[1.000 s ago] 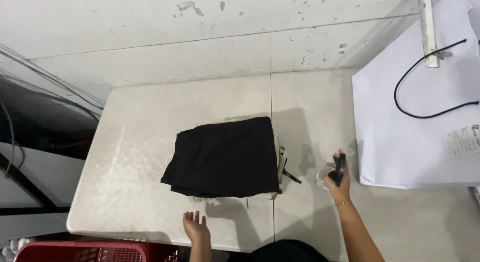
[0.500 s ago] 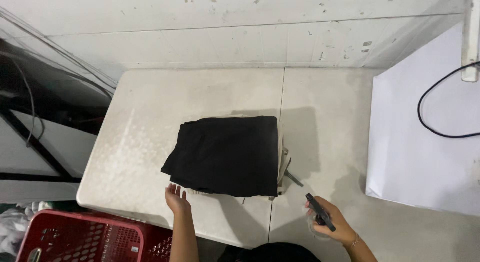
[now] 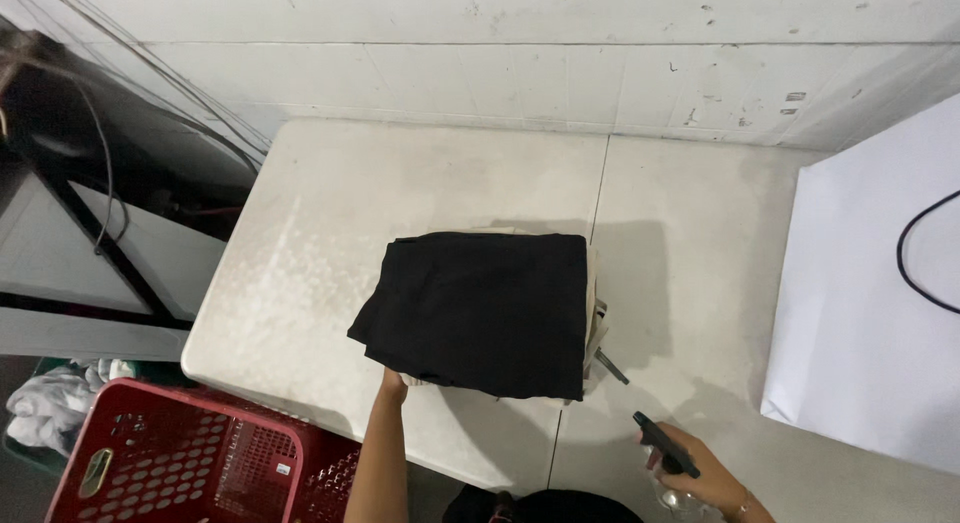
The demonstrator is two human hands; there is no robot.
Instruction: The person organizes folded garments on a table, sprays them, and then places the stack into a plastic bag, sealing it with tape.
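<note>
My left hand (image 3: 392, 388), fingers tucked flat under the soft, floppy stack of folded clothes (image 3: 480, 311), should lift from beneath while my right hand (image 3: 700, 470) grips a spray bottle (image 3: 668, 468).

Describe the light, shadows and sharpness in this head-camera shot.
Head view: soft, even light from above; the folded black garment casts a grey shadow rightward on the white table; its folds are lost in near-black. The left hand and right hand holding the spray bottle look slightly soft; edges bend a little.
</note>
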